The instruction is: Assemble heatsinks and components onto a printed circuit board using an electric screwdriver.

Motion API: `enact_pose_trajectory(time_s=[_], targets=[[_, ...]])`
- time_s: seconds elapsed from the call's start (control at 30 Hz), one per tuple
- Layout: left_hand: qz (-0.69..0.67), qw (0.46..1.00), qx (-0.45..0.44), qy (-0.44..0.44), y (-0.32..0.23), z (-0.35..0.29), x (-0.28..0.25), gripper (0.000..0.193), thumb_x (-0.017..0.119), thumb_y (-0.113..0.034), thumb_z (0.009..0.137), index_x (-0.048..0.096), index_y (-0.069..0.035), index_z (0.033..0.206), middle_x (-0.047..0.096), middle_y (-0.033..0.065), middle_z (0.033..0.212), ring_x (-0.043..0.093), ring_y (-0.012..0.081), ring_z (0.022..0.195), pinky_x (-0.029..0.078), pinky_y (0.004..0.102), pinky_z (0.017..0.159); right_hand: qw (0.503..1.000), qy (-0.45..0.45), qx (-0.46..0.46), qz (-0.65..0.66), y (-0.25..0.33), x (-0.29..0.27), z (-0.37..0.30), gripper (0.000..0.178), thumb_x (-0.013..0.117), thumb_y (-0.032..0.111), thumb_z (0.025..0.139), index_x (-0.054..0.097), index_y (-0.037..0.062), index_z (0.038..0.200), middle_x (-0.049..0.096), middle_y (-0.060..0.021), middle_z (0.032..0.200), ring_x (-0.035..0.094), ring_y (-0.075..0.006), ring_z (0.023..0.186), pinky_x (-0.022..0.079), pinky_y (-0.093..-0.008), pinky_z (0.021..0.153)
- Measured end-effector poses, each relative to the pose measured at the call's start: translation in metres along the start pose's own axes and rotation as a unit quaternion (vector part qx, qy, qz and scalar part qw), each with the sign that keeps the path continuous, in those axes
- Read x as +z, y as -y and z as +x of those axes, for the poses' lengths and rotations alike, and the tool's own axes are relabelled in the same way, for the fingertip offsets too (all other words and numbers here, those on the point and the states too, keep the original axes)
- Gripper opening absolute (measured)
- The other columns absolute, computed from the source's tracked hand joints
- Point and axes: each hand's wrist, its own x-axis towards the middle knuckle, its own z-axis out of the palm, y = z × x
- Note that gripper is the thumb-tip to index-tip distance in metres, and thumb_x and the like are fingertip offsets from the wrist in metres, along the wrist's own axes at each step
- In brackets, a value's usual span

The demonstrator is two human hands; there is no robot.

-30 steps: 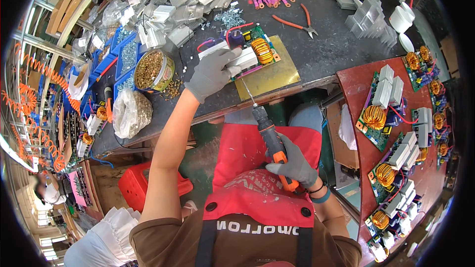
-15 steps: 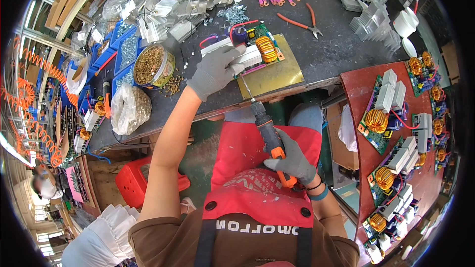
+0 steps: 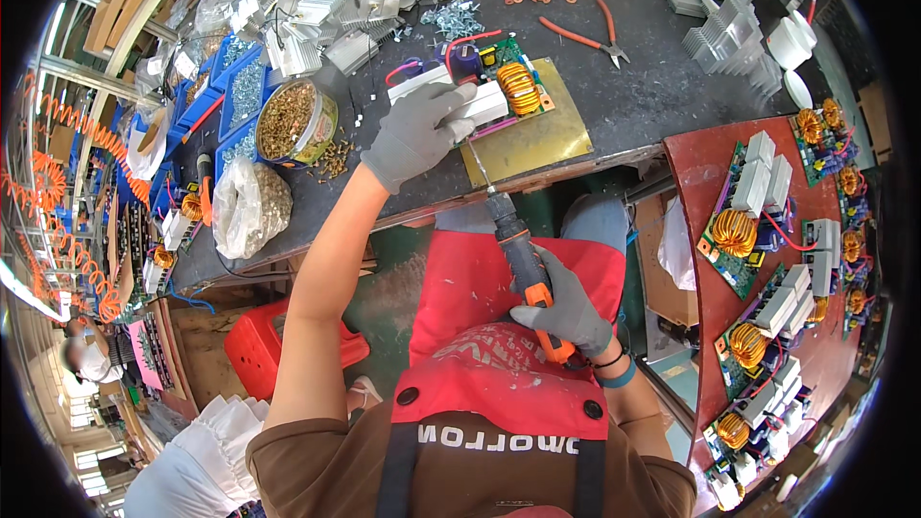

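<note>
My left hand (image 3: 418,131), in a grey glove, grips a silver heat sink (image 3: 487,105) at the near side of a green circuit board (image 3: 546,100). The board carries a gold copper coil (image 3: 519,88) and a red wire, and rests on a yellowish plate (image 3: 549,140). In my right hand (image 3: 568,306), also gloved, is an orange and black power screwdriver (image 3: 521,254). Its long thin bit points up at the board's near edge, close to my left fingers. Whether the tip touches a screw is too small to tell. My left hand hides part of the board.
Heat sinks (image 3: 319,8) pile up at the back left. Nearby are loose screws (image 3: 451,19), a tub of brass screws (image 3: 288,125), blue bins (image 3: 247,96) and a bag (image 3: 251,211). Pliers (image 3: 600,35) lie behind the board. Finished-looking boards (image 3: 734,233) cover a red table at right.
A tool hanging at the top has swung left, over the heat sink pile. My hands, the screwdriver and the board have barely shifted.
</note>
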Motion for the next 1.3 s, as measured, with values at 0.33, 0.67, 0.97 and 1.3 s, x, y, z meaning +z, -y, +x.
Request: enact_pose_trajectory(time_s=[0.33, 0.67, 0.97, 1.3], targets=[[-0.009, 1.000, -0.021, 0.012, 0.000, 0.002, -0.001, 0.045, 0.073, -0.015, 0.085, 0.063, -0.007, 0.128, 0.068, 0.0147, 0.111, 0.068, 0.0301, 0.094, 0.052, 0.0343, 0.082, 1.000, -0.001, -0.012, 0.004, 0.001, 0.001, 0.001, 0.090, 0.080, 0.013, 0.073, 0.032, -0.0016, 0.148, 0.063, -0.0095, 0.106, 0.062, -0.0150, 0.095, 0.053, -0.0313, 0.083], [-0.018, 1.000, -0.019, 0.013, 0.000, 0.003, 0.000, 0.046, 0.074, -0.016, 0.085, 0.063, -0.006, 0.129, 0.068, 0.0148, 0.112, 0.068, 0.0290, 0.093, 0.052, 0.0340, 0.082, 0.993, 0.014, 0.008, 0.121, 0.010, 0.015, 0.001, 0.083, 0.078, 0.012, 0.075, 0.036, -0.0013, 0.145, 0.063, -0.0089, 0.104, 0.061, -0.0136, 0.092, 0.052, -0.0305, 0.081], [-0.029, 0.999, -0.019, 0.004, 0.001, 0.002, 0.001, 0.045, 0.074, -0.016, 0.085, 0.064, -0.004, 0.126, 0.069, 0.0163, 0.111, 0.068, 0.0303, 0.095, 0.052, 0.0346, 0.083, 0.994, -0.007, 0.024, 0.107, 0.009, 0.017, 0.003, 0.081, 0.077, 0.012, 0.077, 0.036, -0.0027, 0.145, 0.063, -0.0089, 0.103, 0.061, -0.0135, 0.092, 0.053, -0.0314, 0.080], [0.010, 0.999, 0.027, -0.030, 0.002, 0.000, 0.005, 0.043, 0.074, -0.018, 0.084, 0.065, -0.005, 0.125, 0.067, 0.0165, 0.109, 0.067, 0.0317, 0.094, 0.052, 0.0361, 0.082, 0.990, 0.013, 0.019, 0.138, 0.010, 0.014, 0.001, 0.080, 0.077, 0.013, 0.077, 0.037, -0.0034, 0.143, 0.062, -0.0085, 0.102, 0.061, -0.0132, 0.090, 0.053, -0.0309, 0.078]])
